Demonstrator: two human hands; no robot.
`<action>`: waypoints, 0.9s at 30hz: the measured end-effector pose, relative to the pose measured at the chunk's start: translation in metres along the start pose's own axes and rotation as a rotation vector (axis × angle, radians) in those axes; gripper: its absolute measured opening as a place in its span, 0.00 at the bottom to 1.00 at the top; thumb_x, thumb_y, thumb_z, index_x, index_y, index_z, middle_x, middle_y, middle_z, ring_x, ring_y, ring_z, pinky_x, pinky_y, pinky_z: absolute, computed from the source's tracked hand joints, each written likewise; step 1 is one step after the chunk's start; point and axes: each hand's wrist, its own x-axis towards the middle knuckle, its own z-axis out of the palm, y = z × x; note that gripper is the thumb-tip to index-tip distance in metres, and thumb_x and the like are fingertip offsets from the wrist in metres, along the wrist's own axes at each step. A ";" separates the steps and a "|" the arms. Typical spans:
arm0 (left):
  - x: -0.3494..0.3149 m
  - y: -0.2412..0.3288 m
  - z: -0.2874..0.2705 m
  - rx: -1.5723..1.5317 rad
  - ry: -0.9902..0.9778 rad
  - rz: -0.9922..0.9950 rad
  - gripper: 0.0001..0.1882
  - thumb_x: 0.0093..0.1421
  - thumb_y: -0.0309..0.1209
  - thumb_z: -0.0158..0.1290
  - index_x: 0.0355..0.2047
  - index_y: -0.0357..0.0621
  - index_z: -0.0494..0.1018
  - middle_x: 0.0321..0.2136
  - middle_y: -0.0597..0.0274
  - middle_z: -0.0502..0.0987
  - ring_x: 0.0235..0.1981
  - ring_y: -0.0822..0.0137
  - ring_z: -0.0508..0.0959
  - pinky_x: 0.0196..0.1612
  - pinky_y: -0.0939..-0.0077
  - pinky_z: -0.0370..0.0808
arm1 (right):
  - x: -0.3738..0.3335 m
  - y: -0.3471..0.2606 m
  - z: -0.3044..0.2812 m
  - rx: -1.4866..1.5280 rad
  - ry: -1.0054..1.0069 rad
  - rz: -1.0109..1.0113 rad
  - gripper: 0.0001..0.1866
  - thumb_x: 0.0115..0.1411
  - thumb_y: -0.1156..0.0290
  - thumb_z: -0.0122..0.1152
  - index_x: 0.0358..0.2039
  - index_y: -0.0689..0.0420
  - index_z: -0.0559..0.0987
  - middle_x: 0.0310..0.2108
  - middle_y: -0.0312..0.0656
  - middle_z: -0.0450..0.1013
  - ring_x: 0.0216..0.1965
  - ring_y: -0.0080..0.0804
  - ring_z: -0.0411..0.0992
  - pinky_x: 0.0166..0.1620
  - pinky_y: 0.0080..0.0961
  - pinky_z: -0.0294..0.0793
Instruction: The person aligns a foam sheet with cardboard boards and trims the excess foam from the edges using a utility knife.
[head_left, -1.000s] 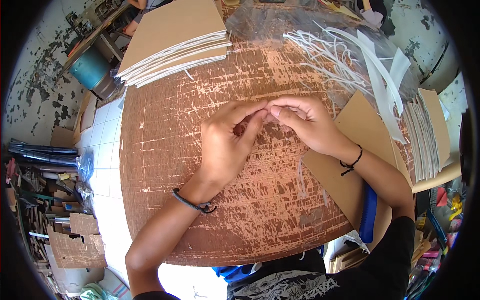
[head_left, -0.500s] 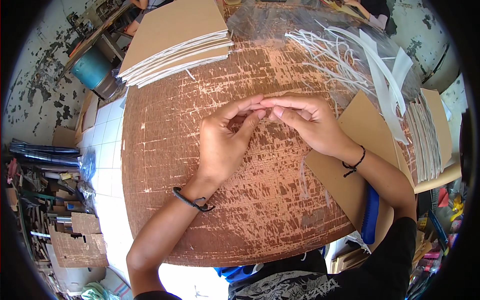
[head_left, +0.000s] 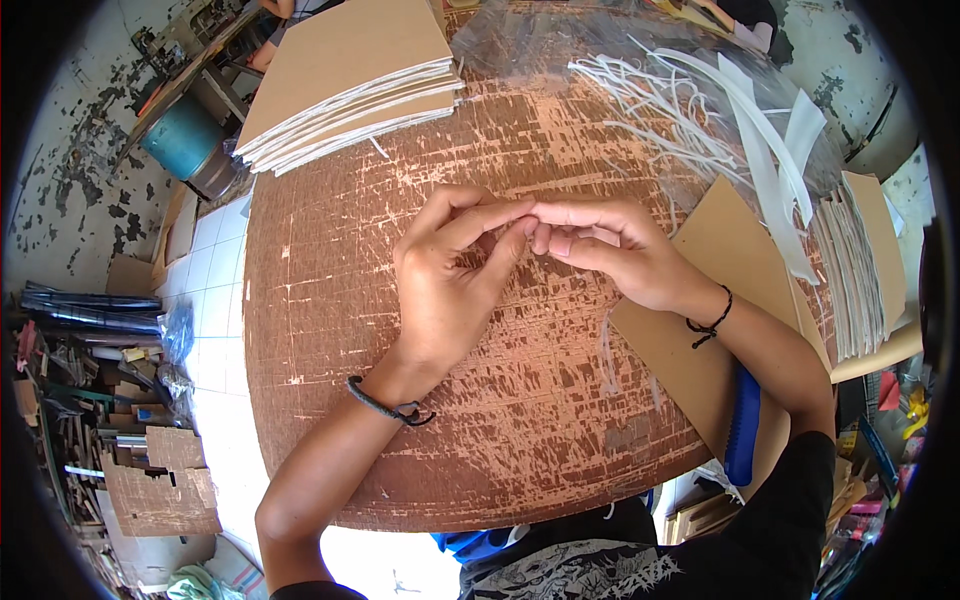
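Note:
Above the middle of the scratched brown table point(head_left: 340, 330), my left hand point(head_left: 447, 275) and my right hand point(head_left: 632, 250) meet at the fingertips. The left thumb and index finger are pinched together. The right fingers curl with the thumb pressed against them, touching the left fingertips. Whatever lies between them, if anything, is too small or hidden to make out. Beside my right forearm rest tan boards point(head_left: 690, 350), with a blue-handled tool point(head_left: 741, 425) on them, partly under the arm.
A stack of tan boards with white edges point(head_left: 350, 60) stands at the far left. White strips point(head_left: 690, 120) and clear plastic point(head_left: 520, 45) lie at the far right, near another stack of boards point(head_left: 848, 270). Other people's arms show at the far edge. Scrap fills the floor at left.
My left index finger has bent and its knuckles have risen a little. The right fingers have curled in and the fingertips have shifted slightly. The boards and strips stay put.

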 end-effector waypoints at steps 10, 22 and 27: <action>0.004 0.001 -0.004 0.368 -0.025 0.392 0.09 0.51 0.22 0.66 0.35 0.39 0.82 0.37 0.59 0.82 0.35 0.65 0.83 0.37 0.73 0.83 | 0.002 0.001 -0.009 0.103 -0.141 0.093 0.23 0.64 0.75 0.47 0.59 0.69 0.72 0.38 0.40 0.74 0.31 0.20 0.65 0.33 0.19 0.67; 0.007 0.000 -0.011 0.650 -0.040 0.528 0.10 0.46 0.28 0.69 0.29 0.46 0.81 0.31 0.67 0.83 0.32 0.68 0.81 0.32 0.75 0.79 | 0.004 -0.008 -0.004 -0.076 -0.173 0.111 0.29 0.61 0.67 0.37 0.58 0.71 0.73 0.34 0.40 0.72 0.27 0.23 0.64 0.31 0.21 0.64; 0.006 -0.003 -0.007 0.765 -0.021 0.561 0.12 0.45 0.31 0.69 0.29 0.48 0.78 0.29 0.69 0.80 0.30 0.69 0.79 0.29 0.75 0.76 | 0.006 -0.007 -0.007 -0.136 -0.202 0.119 0.25 0.62 0.64 0.39 0.47 0.70 0.77 0.30 0.39 0.72 0.26 0.24 0.64 0.32 0.23 0.65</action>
